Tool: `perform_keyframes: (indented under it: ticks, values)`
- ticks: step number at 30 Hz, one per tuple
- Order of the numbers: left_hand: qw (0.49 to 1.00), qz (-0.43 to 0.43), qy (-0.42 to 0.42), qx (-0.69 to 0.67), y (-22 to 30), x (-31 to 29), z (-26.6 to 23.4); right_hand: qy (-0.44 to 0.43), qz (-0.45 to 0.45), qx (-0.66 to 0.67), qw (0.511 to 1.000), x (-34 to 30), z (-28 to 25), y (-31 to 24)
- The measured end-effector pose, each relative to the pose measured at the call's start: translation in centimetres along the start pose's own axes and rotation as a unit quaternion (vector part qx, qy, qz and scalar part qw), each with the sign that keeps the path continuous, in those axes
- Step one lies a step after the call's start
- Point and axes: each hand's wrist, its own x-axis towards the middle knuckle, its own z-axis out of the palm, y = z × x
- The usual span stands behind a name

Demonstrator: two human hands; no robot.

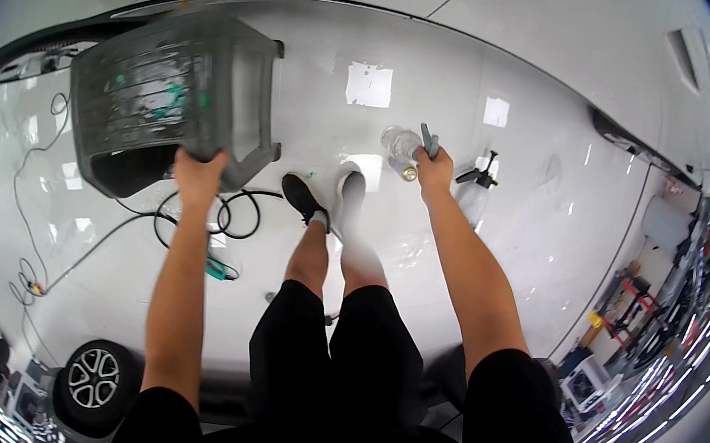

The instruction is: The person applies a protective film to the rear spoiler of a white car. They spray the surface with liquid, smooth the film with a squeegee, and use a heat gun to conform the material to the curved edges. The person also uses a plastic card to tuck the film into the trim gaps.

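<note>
Your left hand (198, 178) is curled tight on the grey stool (148, 55); right of the stool, your right hand (435, 172) closes round a spray bottle (400, 142). Black hose (264, 193) lies beside the stool. Carrying seems in hand; next calls for steady grips.
</note>
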Motion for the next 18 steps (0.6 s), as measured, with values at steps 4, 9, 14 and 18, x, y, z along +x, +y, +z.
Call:
perform_keyframes:
  ticks: [4, 9, 14, 18]
  values:
    - [0.997, -0.012, -0.024, 0.076, -5.1, 5.2, -8.9, -0.054, 0.028, -0.072, 0.996, 3.1, 9.2, -1.6]
    - [0.989, -0.092, -0.096, 0.061, -3.5, 7.4, -9.0, -0.019, -0.03, -0.114, 0.993, 8.6, 14.4, 3.2]
    - [0.992, -0.079, -0.059, 0.073, -2.9, 6.7, -8.9, -0.046, -0.095, -0.066, 0.992, 10.4, 17.0, 3.5]
    - [0.99, -0.095, -0.077, 0.067, -3.4, 6.4, -9.7, -0.102, -0.133, 0.018, 0.986, 8.5, 15.3, 6.4]
